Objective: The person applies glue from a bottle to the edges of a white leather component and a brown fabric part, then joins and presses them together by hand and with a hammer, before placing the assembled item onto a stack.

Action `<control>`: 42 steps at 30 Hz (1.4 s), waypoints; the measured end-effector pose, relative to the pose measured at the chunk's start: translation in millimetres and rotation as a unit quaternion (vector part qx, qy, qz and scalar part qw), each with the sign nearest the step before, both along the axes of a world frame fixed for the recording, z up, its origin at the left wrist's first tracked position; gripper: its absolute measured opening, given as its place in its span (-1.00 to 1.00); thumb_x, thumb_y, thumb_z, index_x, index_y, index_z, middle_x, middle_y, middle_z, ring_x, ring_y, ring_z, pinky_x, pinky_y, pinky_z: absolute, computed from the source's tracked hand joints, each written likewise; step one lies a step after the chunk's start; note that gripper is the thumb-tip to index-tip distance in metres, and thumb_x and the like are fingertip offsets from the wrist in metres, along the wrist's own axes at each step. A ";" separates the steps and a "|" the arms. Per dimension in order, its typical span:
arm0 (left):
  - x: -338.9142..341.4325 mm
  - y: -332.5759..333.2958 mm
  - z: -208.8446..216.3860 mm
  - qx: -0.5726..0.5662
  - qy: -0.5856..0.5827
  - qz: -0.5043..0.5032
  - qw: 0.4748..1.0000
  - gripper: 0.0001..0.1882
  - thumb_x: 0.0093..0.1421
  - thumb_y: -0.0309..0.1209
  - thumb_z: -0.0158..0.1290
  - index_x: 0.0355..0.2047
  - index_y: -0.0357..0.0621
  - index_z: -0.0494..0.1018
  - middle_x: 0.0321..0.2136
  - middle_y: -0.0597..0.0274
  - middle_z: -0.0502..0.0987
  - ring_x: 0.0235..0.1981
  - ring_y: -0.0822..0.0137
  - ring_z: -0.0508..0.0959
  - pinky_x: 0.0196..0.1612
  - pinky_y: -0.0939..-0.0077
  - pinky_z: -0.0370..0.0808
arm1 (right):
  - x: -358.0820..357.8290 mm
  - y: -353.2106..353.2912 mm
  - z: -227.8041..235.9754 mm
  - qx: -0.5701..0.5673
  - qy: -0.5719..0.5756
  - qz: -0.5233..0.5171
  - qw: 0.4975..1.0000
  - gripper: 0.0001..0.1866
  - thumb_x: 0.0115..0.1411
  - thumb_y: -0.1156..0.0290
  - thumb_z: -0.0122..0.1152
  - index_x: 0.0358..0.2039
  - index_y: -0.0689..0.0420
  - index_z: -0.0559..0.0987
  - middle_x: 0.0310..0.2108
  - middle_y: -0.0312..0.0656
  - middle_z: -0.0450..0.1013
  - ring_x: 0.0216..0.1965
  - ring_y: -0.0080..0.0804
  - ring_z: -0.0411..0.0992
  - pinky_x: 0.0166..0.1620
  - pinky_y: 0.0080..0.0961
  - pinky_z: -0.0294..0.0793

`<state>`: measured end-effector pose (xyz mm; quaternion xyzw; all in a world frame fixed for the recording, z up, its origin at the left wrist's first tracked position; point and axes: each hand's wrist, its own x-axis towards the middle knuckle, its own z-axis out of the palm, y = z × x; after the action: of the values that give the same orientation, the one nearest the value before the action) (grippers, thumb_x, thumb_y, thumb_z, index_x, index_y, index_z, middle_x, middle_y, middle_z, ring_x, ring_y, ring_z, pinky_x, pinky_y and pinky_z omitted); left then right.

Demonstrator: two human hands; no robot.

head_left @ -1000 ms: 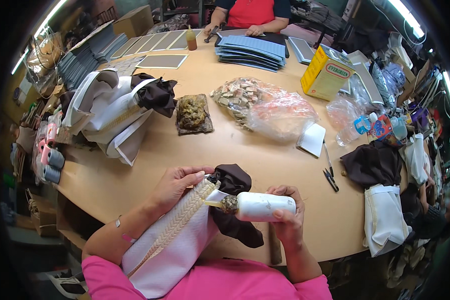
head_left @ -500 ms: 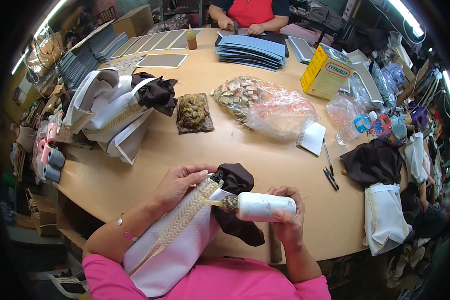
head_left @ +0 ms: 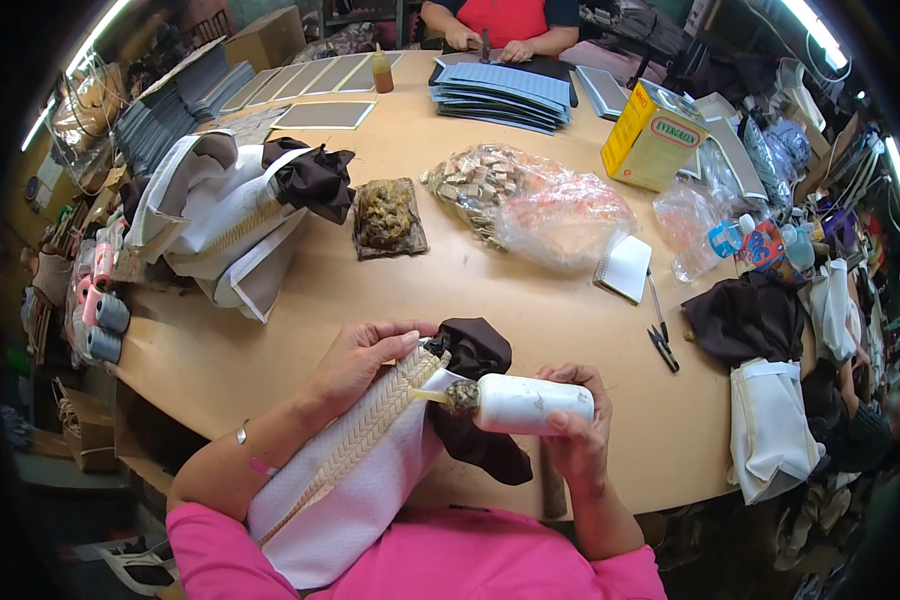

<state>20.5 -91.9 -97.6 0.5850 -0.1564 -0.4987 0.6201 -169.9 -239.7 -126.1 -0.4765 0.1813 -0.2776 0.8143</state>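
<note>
Gripping a white glue bottle in our right hand, we aim its nozzle at the braided strap, pinned under our left hand beside that grip. Strap and white bag seem soft and light; we hold near the glued end. Nothing has visibly shifted since earlier.
</note>
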 end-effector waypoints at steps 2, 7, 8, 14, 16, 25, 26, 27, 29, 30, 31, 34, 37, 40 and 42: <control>1.3 0.7 -1.6 -0.004 0.005 -0.007 1.000 -0.71 0.16 -0.46 -0.16 -0.12 -0.32 0.33 -0.35 0.19 0.48 -0.41 0.50 0.49 -0.31 0.68 0.45 | 0.2 0.4 0.7 -0.004 0.004 -0.003 1.000 -0.57 -0.21 0.36 0.19 -0.30 0.18 0.30 -0.36 -0.10 0.29 -0.50 -0.54 0.30 -0.62 -0.76 0.27; 4.7 2.5 -3.3 -0.004 0.007 -0.013 1.000 -0.69 0.16 -0.47 -0.16 -0.10 -0.33 0.31 -0.32 0.17 0.47 -0.39 0.48 0.50 -0.28 0.66 0.45 | 0.3 0.9 0.5 0.009 0.004 0.007 1.000 -0.58 -0.21 0.37 0.18 -0.29 0.18 0.30 -0.36 -0.11 0.28 -0.47 -0.53 0.30 -0.58 -0.74 0.30; 4.3 2.6 -0.5 -0.001 0.002 -0.014 1.000 -0.69 0.16 -0.47 -0.17 -0.10 -0.33 0.31 -0.32 0.17 0.47 -0.39 0.48 0.49 -0.28 0.66 0.45 | 1.7 1.0 0.4 0.009 0.003 0.007 1.000 -0.58 -0.21 0.37 0.17 -0.29 0.18 0.30 -0.36 -0.11 0.28 -0.47 -0.52 0.30 -0.58 -0.73 0.30; 1.8 -1.6 3.2 0.029 0.012 -0.024 0.999 -0.69 0.16 -0.46 -0.17 -0.09 -0.34 0.29 -0.29 0.16 0.46 -0.36 0.49 0.49 -0.26 0.66 0.44 | 0.3 -0.9 -4.0 -0.001 -0.015 -0.028 1.000 -0.57 -0.21 0.37 0.17 -0.29 0.18 0.29 -0.37 -0.11 0.28 -0.49 -0.51 0.31 -0.62 -0.72 0.30; 5.7 -3.1 5.6 0.025 0.007 -0.024 0.999 -0.69 0.15 -0.46 -0.16 -0.10 -0.34 0.29 -0.29 0.16 0.46 -0.35 0.48 0.49 -0.25 0.66 0.44 | 3.0 -3.5 -3.8 0.004 -0.018 -0.010 1.000 -0.56 -0.22 0.37 0.18 -0.29 0.19 0.29 -0.37 -0.11 0.27 -0.51 -0.49 0.31 -0.63 -0.72 0.29; 3.3 -0.7 -4.7 0.000 0.000 -0.016 1.000 -0.73 0.14 -0.46 -0.13 -0.15 -0.29 0.35 -0.32 0.19 0.47 -0.36 0.52 0.48 -0.27 0.67 0.45 | 0.4 -10.6 -0.6 0.048 -0.040 0.020 0.998 -0.59 -0.18 0.39 0.16 -0.27 0.16 0.30 -0.34 -0.14 0.29 -0.47 -0.52 0.32 -0.61 -0.72 0.27; 3.2 -0.4 -3.8 0.001 -0.005 -0.017 1.000 -0.74 0.14 -0.47 -0.14 -0.16 -0.29 0.35 -0.33 0.19 0.47 -0.36 0.53 0.48 -0.27 0.68 0.45 | 0.9 -11.5 0.0 0.050 -0.044 0.018 0.998 -0.59 -0.17 0.39 0.15 -0.26 0.16 0.30 -0.34 -0.14 0.29 -0.47 -0.51 0.32 -0.61 -0.71 0.28; 2.9 -0.1 -3.0 0.002 -0.010 -0.017 1.000 -0.74 0.14 -0.47 -0.14 -0.16 -0.29 0.35 -0.33 0.20 0.47 -0.37 0.53 0.48 -0.28 0.69 0.45 | 2.7 -10.4 4.2 0.065 -0.046 -0.006 0.997 -0.60 -0.17 0.39 0.14 -0.27 0.15 0.29 -0.34 -0.13 0.29 -0.46 -0.48 0.33 -0.60 -0.70 0.31; 2.7 0.0 -3.8 0.004 -0.024 -0.018 1.000 -0.75 0.15 -0.47 -0.14 -0.17 -0.28 0.36 -0.34 0.20 0.47 -0.38 0.54 0.48 -0.30 0.70 0.45 | 6.8 -6.7 15.0 0.097 -0.048 -0.056 0.993 -0.60 -0.17 0.40 0.13 -0.27 0.15 0.29 -0.33 -0.13 0.28 -0.43 -0.43 0.35 -0.58 -0.67 0.36; 3.1 -0.3 -6.3 0.005 -0.033 -0.018 0.999 -0.75 0.15 -0.47 -0.14 -0.17 -0.29 0.36 -0.34 0.21 0.47 -0.38 0.54 0.48 -0.31 0.71 0.45 | 7.4 -8.2 14.5 0.100 -0.051 -0.050 0.992 -0.60 -0.18 0.39 0.13 -0.27 0.15 0.29 -0.33 -0.12 0.28 -0.41 -0.40 0.35 -0.57 -0.66 0.38; 3.4 -0.3 -7.8 0.006 -0.043 -0.019 0.999 -0.75 0.15 -0.48 -0.15 -0.17 -0.29 0.36 -0.34 0.21 0.47 -0.39 0.54 0.48 -0.33 0.71 0.45 | 7.6 -10.7 12.7 0.104 -0.054 -0.044 0.992 -0.59 -0.18 0.39 0.13 -0.27 0.15 0.29 -0.32 -0.12 0.28 -0.38 -0.37 0.36 -0.55 -0.64 0.41; 2.2 0.9 -9.5 -0.020 0.005 -0.001 1.000 -0.75 0.15 -0.48 -0.14 -0.16 -0.29 0.35 -0.33 0.21 0.47 -0.39 0.54 0.47 -0.30 0.69 0.44 | 1.6 -18.4 3.3 0.080 -0.034 -0.023 0.996 -0.54 -0.17 0.30 0.12 -0.23 0.13 0.24 -0.28 -0.09 0.28 -0.35 -0.34 0.36 -0.56 -0.60 0.44; 0.9 -1.1 -11.5 -0.020 -0.018 -0.013 1.000 -0.74 0.15 -0.47 -0.14 -0.15 -0.28 0.33 -0.33 0.21 0.46 -0.39 0.53 0.47 -0.29 0.68 0.44 | -5.7 -28.1 2.0 0.098 -0.073 -0.044 0.992 -0.53 -0.13 0.25 0.10 -0.20 0.15 0.23 -0.27 -0.08 0.29 -0.38 -0.36 0.36 -0.63 -0.67 0.40; 0.4 -2.8 -5.3 -0.021 0.030 -0.035 0.999 -0.75 0.15 -0.46 -0.14 -0.15 -0.26 0.33 -0.33 0.23 0.46 -0.40 0.53 0.47 -0.30 0.68 0.45 | -18.3 -63.9 -10.2 0.200 -0.172 -0.133 0.955 -0.51 0.00 0.18 0.06 -0.12 0.20 0.29 -0.35 -0.09 0.30 -0.49 -0.36 0.28 -0.70 -0.68 0.24; 1.4 -2.1 -6.7 -0.018 -0.001 -0.023 1.000 -0.75 0.15 -0.46 -0.14 -0.16 -0.25 0.33 -0.35 0.24 0.46 -0.42 0.54 0.47 -0.34 0.69 0.45 | -19.5 -92.8 -19.7 0.231 -0.280 -0.070 0.929 -0.53 0.04 0.20 0.02 -0.11 0.23 0.28 -0.32 -0.03 0.29 -0.48 -0.32 0.25 -0.62 -0.63 0.29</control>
<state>21.8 -94.0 -104.3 0.5704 -0.1798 -0.5094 0.6187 -189.4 -332.5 -145.8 -0.1645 0.0376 -0.4064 0.8980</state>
